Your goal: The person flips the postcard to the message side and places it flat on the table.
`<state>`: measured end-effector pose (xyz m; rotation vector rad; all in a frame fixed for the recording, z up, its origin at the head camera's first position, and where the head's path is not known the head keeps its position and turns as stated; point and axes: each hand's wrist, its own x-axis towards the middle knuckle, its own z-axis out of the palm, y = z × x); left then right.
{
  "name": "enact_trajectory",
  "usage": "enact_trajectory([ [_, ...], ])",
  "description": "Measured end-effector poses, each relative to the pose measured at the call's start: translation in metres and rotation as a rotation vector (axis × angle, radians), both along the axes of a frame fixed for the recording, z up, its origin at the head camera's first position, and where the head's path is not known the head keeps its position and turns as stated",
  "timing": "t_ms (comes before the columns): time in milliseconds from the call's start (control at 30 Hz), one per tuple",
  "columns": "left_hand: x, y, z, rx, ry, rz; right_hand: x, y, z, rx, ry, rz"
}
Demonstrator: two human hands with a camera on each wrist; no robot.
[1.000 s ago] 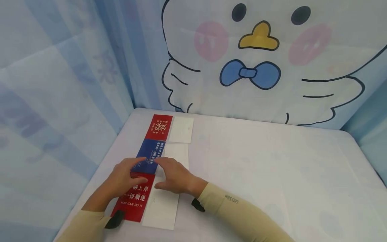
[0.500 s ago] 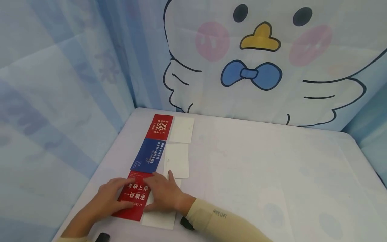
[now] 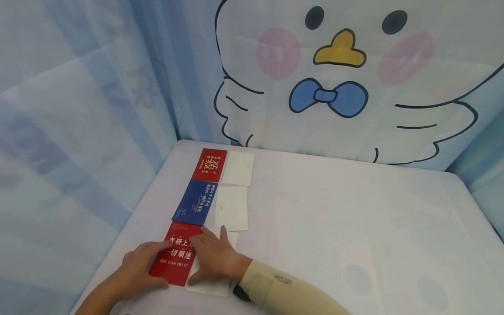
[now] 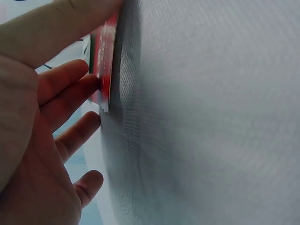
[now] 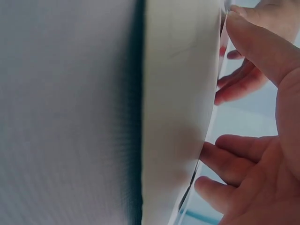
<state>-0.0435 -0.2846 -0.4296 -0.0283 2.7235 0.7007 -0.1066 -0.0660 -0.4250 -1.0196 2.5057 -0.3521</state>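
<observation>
Hands (image 3: pixel 135 267) (image 3: pixel 215 256) flanking red card (image 3: pixel 173 263), fingers (image 4: pixel 77 133) spread

The nearest red card (image 3: pixel 176 258) looks papery, the tablecloth (image 3: pixel 315 227) woven.

Head view: fairly bright, cool, diffuse; can't pin the source. Only soft shading on the white tabletop (image 3: pixel 334 232) around my left hand (image 3: pixel 135 271) and right hand (image 3: pixel 216 256). Big lettering on the near red card (image 3: pixel 177 267) is readable; fine print on the blue card (image 3: pixel 194 203) isn't. Left wrist view: dimmer, greyish, my palm partly shaded, dark band along the red card's edge, slight red sheen by my fingertips, tabletop soft. Right wrist view: tabletop out of focus at left, dark teal shadow along the white card (image 5: pixel 178 84), pale backdrop (image 5: pixel 258 119) nearly washed out.
</observation>
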Motion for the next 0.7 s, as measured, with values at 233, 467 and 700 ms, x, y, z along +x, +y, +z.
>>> enact_trajectory([
  [233, 0.0025, -0.0017, -0.0004, 0.003, -0.004, -0.012, 0.0026, -0.0027, -0.0005, 0.020, -0.006, -0.008],
  [467, 0.0045, -0.0047, 0.0023, 0.072, -0.056, 0.036, 0.0005, -0.0029, -0.0036, -0.017, 0.008, -0.026],
  [700, 0.0041, -0.0077, 0.0033, 0.127, -0.073, 0.053, -0.0013, -0.0036, -0.0032, -0.045, 0.033, -0.044],
])
